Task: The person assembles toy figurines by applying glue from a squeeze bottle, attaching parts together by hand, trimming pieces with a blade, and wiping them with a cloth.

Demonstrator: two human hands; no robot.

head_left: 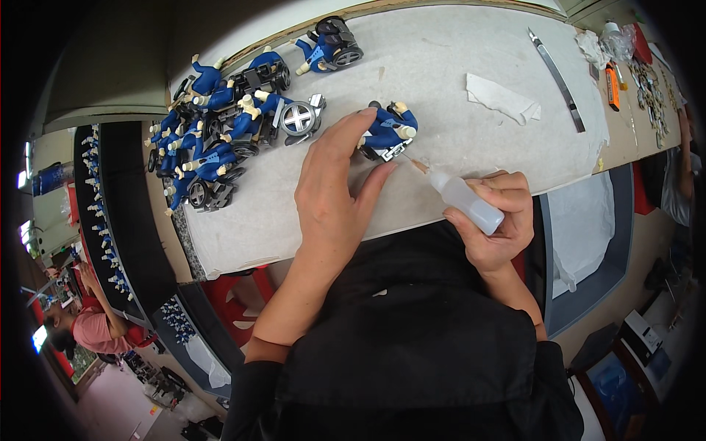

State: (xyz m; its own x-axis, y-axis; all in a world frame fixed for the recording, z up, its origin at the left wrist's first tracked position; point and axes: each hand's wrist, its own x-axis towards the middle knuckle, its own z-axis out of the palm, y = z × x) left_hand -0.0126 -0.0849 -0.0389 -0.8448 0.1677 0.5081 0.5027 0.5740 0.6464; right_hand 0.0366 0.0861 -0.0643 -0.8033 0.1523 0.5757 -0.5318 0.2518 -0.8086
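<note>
A small headless-looking toy figure in blue, seated in a dark wheeled chair, rests on the paper-covered bench. My left hand steadies it from the left, fingers at its far side and thumb at its near side. Closed round a translucent white squeeze bottle is my right hand. The bottle tilts toward the figure, its thin tip close to the light grey part at the chair's near edge. Whether the tip touches that part I cannot tell.
Several similar blue figures crowd the bench's left, with one farther back. A folded white cloth, a metal blade tool and an orange cutter lie at right. A grey tray stands right; a co-worker sits left.
</note>
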